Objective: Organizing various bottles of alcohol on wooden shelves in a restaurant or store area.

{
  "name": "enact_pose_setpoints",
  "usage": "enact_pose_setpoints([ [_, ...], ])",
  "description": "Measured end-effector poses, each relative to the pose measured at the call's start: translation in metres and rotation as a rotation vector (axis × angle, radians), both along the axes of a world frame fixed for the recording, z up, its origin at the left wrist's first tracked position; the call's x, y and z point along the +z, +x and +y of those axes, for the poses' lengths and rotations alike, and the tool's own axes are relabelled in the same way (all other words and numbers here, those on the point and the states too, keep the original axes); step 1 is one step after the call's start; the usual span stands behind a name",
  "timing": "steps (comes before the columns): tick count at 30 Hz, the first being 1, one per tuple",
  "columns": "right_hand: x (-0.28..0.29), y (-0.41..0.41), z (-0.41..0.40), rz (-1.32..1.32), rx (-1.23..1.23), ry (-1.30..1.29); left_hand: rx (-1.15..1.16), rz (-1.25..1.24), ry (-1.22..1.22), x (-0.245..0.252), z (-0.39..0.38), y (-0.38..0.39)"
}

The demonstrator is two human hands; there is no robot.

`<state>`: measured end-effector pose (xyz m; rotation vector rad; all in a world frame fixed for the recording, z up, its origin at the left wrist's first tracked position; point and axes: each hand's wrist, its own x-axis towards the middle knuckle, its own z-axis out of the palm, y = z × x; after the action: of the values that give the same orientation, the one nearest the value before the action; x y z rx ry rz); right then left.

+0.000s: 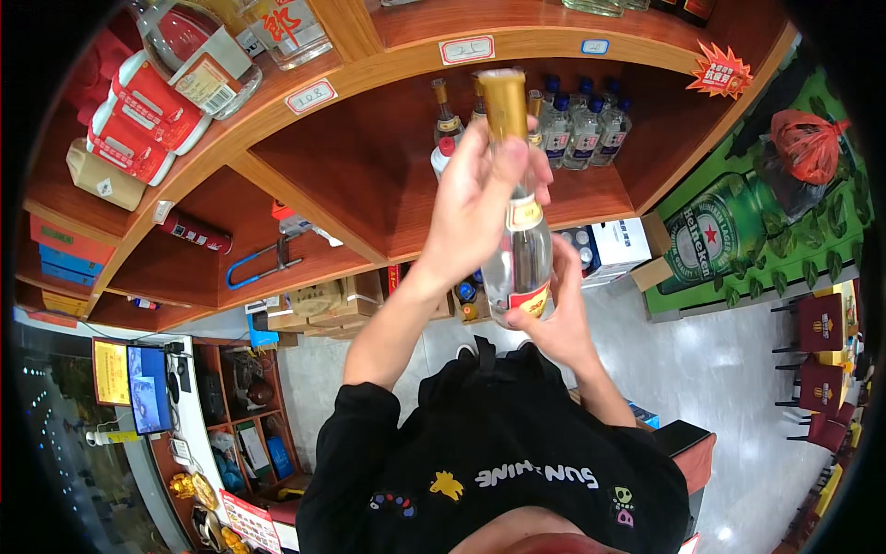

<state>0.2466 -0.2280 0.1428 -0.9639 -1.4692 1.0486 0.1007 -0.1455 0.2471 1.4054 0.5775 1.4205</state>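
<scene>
A clear glass liquor bottle (520,266) with a gold cap and a red and yellow label is held up before my chest, cap end away from me. My left hand (477,197) is wrapped around its neck, just below the cap. Lower down, my right hand (559,315) grips the bottle near its base, with the thumb by the label. Behind the bottle is a wooden shelf compartment (332,166). Inside it stand several clear bottles with blue caps (576,135) and a few gold-capped bottles (448,114), partly hidden by my left hand and the bottle.
Red and white packs (131,124) and a large glass bottle (201,59) sit on the upper left shelf. A blue-handled U-lock (263,264) lies in a lower compartment. Cartons (332,305) stand below the shelves. A red plastic bag (806,145) is at right, with chairs (820,322) beyond.
</scene>
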Motion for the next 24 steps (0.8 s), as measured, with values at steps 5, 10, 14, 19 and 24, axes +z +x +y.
enact_pose_setpoints([
  [5,0.016,0.009,0.014,0.183,0.3,-0.053,-0.145,-0.152,-0.065,0.011,0.022,-0.011],
  [10,0.024,0.015,0.016,0.18,0.353,-0.065,-0.198,-0.211,-0.094,0.009,0.033,-0.012],
  [14,0.026,0.012,0.017,0.159,0.354,-0.027,-0.241,-0.243,-0.089,0.011,0.034,-0.016],
  [19,0.046,0.025,0.033,0.323,0.472,-0.11,-0.29,-0.212,-0.013,0.017,0.031,-0.015],
  [24,0.107,0.009,0.059,0.216,0.445,0.047,-0.302,-0.081,0.183,0.056,0.021,-0.011],
])
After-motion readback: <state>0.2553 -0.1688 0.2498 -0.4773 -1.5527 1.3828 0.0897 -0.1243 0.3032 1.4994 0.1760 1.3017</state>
